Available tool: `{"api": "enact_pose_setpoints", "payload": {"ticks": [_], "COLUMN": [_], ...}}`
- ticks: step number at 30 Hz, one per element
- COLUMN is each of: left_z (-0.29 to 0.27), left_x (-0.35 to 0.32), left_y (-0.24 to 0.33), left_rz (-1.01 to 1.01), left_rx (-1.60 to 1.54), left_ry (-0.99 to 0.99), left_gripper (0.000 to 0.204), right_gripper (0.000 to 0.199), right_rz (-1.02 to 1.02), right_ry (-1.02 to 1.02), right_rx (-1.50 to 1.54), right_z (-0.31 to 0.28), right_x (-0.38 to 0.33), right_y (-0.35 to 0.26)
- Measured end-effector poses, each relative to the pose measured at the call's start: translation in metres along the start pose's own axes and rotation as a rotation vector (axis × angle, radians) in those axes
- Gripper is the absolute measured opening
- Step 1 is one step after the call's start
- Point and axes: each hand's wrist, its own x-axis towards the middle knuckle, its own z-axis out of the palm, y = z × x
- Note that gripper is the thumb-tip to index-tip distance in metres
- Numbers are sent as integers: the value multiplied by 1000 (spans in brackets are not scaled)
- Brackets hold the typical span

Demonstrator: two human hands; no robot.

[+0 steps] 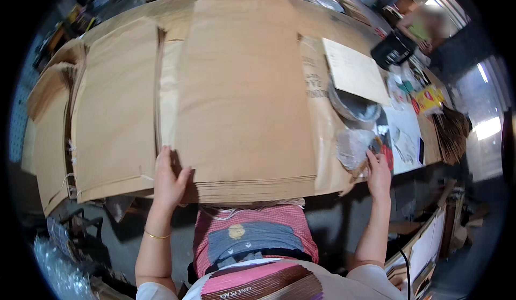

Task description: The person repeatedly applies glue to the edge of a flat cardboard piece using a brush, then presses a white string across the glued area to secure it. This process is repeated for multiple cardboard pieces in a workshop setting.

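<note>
A tall stack of brown kraft paper sheets (pixel 244 96) lies in front of me, its near edges fanned in thin steps. My left hand (pixel 169 181) is open at the stack's lower left corner, thumb apart from the fingers. To the right, my right hand (pixel 379 172) is closed, with its fingertips at a small dark object beside a crumpled clear plastic bag (pixel 353 148). What it grips, if anything, cannot be made out. Behind the bag stands a round tub (pixel 352 109), partly covered by a pale flat board (pixel 355 70).
More kraft paper stacks (pixel 115 109) lie on the left of the table. On the right are white paper (pixel 404 133), a yellow packet (pixel 428 100) and a brown bundle (pixel 450 133). A black container (pixel 393 50) stands farther back, near another person (pixel 427 29).
</note>
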Motion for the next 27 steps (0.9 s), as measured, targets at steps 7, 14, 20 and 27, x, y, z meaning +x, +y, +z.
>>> {"api": "enact_pose_setpoints", "payload": {"ticks": [7,14,20,27], "left_z": [29,24,25,113], "left_x": [-7,-14,-87,-92], "left_y": [-31,-37,33,-18], "left_rz": [-102,-151,512,562], "left_rx": [-393,-480,88,321], "left_ry": [-43,-56,-317,-291], "left_gripper": [66,66,24,33], "right_gripper": [20,22,26,34], "right_rz": [-31,430,418,513], "right_ry": [395,393,376,262], "right_rx": [208,729,608,665], "right_z": [-12,31,47,29], "right_x": [13,146,175,163], "right_y": [9,3,20,11]}}
